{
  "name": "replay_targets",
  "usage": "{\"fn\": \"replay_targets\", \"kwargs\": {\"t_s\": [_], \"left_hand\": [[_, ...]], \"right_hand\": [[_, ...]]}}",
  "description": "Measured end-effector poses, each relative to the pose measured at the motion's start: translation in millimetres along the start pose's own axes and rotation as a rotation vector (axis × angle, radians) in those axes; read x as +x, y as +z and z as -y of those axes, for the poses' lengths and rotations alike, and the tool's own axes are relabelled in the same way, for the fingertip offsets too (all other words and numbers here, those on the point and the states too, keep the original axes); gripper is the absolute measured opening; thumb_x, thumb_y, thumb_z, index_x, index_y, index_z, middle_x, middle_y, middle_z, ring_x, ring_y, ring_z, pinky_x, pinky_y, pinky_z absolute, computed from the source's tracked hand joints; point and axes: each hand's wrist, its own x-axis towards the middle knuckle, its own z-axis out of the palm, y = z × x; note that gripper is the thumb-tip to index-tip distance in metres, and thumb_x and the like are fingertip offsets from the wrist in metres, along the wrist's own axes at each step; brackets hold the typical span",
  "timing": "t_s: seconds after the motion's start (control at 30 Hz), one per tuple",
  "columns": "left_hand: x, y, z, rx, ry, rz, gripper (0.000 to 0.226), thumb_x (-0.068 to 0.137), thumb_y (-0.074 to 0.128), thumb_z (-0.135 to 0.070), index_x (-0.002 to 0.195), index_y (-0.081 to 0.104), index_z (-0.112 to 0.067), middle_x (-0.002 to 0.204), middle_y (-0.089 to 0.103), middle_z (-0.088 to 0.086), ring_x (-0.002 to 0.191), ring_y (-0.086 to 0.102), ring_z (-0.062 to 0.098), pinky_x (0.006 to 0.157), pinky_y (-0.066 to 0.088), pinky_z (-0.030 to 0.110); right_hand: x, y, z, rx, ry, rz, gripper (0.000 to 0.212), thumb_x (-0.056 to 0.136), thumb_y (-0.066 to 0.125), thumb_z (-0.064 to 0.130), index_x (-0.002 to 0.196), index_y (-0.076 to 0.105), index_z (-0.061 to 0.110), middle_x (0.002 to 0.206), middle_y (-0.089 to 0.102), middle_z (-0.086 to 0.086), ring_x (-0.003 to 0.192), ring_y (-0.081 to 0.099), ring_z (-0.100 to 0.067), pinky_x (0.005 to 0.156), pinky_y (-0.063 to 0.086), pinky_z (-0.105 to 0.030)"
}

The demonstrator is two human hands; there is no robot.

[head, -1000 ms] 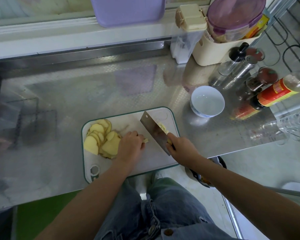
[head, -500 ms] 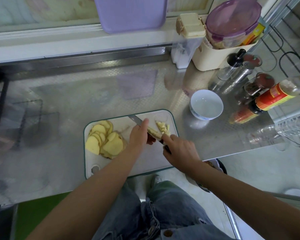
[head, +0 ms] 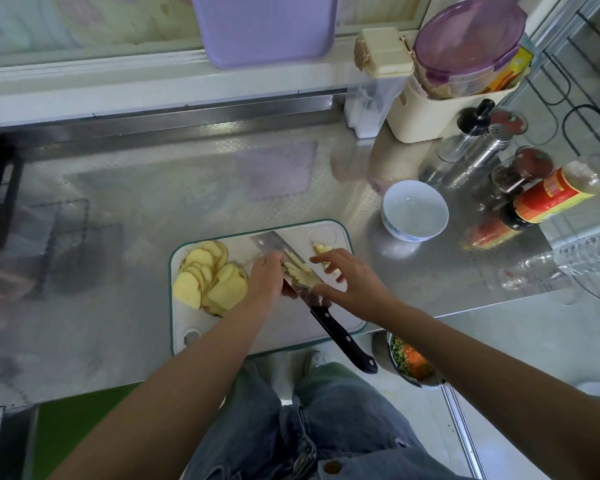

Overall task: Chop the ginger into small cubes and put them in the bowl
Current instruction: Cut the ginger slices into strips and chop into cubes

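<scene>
head: left grip [head: 266, 280] holds knife [head: 340, 336], right grip [head: 355, 285] splayed.

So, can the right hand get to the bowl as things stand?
Probably yes: the right hand is open over the board, and the bowl stands just past its far right corner, nothing between.

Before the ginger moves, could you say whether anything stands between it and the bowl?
Nothing visible does: only bare counter lies between the chopped ginger at the cutting board's far right corner and the white bowl.
</scene>
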Motion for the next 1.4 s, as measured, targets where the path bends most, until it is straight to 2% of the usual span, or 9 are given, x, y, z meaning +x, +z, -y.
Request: {"fn": "replay_targets", "kwargs": {"t_s": [0.17,0.33,0.47,0.73,0.83,0.93,1.07,1.27,1.4], "left_hand": [[4,-9,1,0.026,-0.027,-0.022,0.029,0.092,0.037,-0.024,0.067,0.046,-0.011,0.048,0.044,0.004,0.030,0.046,0.014,0.040,0.040,0.024],[11,-13,-1,0.022,-0.068,-0.027,0.029,0.091,0.038,-0.024,0.064,0.045,-0.014,0.048,0.041,0.003,0.038,0.043,0.019,0.036,0.033,0.022],[15,-11,-4,-0.008,-0.090,0.001,0.032,0.089,0.037,-0.024,0.061,0.045,-0.013,0.040,0.043,0.003,0.032,0.040,0.020,0.043,0.029,0.027],[22,-5,-12,0.077,-0.136,0.012,0.028,0.092,0.038,-0.026,0.068,0.046,-0.014,0.051,0.037,0.002,0.040,0.039,0.019,0.046,0.028,0.026],[23,-5,-16,0.101,-0.143,0.012,0.029,0.093,0.038,-0.027,0.067,0.042,-0.015,0.042,0.032,-0.004,0.028,0.036,0.011,0.046,0.024,0.025],[26,-6,-19,0.114,-0.145,0.008,0.028,0.093,0.037,-0.026,0.067,0.039,-0.014,0.034,0.025,-0.009,0.022,0.030,0.008,0.039,0.023,0.022],[32,-6,-19,0.079,-0.149,0.014,0.025,0.090,0.039,-0.025,0.067,0.039,-0.016,0.050,0.031,0.000,0.038,0.034,0.016,0.041,0.027,0.023],[33,-3,-19,0.103,-0.150,0.044,0.022,0.091,0.038,-0.028,0.074,0.047,-0.016,0.060,0.037,0.003,0.057,0.040,0.019,0.053,0.031,0.028],[33,-6,-18,0.093,-0.131,0.033,0.025,0.091,0.038,-0.027,0.068,0.040,-0.016,0.049,0.033,-0.002,0.045,0.032,0.016,0.049,0.025,0.028]], "right_hand": [[16,0,8,0.169,0.152,-0.093,0.030,0.093,0.061,0.016,0.123,0.060,0.018,0.118,0.063,-0.001,0.093,0.062,-0.015,0.086,0.052,-0.031],[30,-4,15,0.220,0.099,0.109,0.029,0.091,0.058,0.004,0.115,0.068,0.015,0.110,0.065,-0.001,0.092,0.065,-0.012,0.081,0.048,-0.015],[36,-7,11,0.266,0.102,0.084,0.018,0.088,0.064,0.005,0.103,0.072,0.010,0.099,0.066,0.001,0.087,0.066,-0.012,0.079,0.052,-0.022],[52,-9,-4,0.098,0.019,0.080,0.004,0.085,0.068,0.011,0.089,0.069,0.012,0.086,0.065,0.000,0.072,0.060,-0.012,0.067,0.050,-0.020],[59,-10,-12,-0.018,0.100,0.011,0.012,0.084,0.063,0.007,0.093,0.070,0.010,0.088,0.066,-0.002,0.073,0.061,-0.015,0.072,0.051,-0.028],[59,-16,-15,0.015,0.111,-0.027,0.017,0.085,0.064,0.006,0.100,0.071,0.011,0.097,0.066,-0.005,0.077,0.062,-0.015,0.072,0.048,-0.020],[53,-19,-8,0.120,0.003,0.014,0.009,0.083,0.072,0.011,0.093,0.073,0.011,0.093,0.062,-0.005,0.075,0.061,-0.015,0.069,0.050,-0.022],[56,-14,-5,0.085,-0.033,0.061,0.006,0.082,0.073,0.012,0.088,0.071,0.011,0.084,0.056,0.007,0.068,0.053,-0.004,0.062,0.043,-0.010],[62,-13,-13,-0.044,0.075,-0.003,0.006,0.084,0.068,0.015,0.089,0.070,0.017,0.087,0.058,0.005,0.069,0.055,-0.008,0.065,0.043,-0.018]]}}
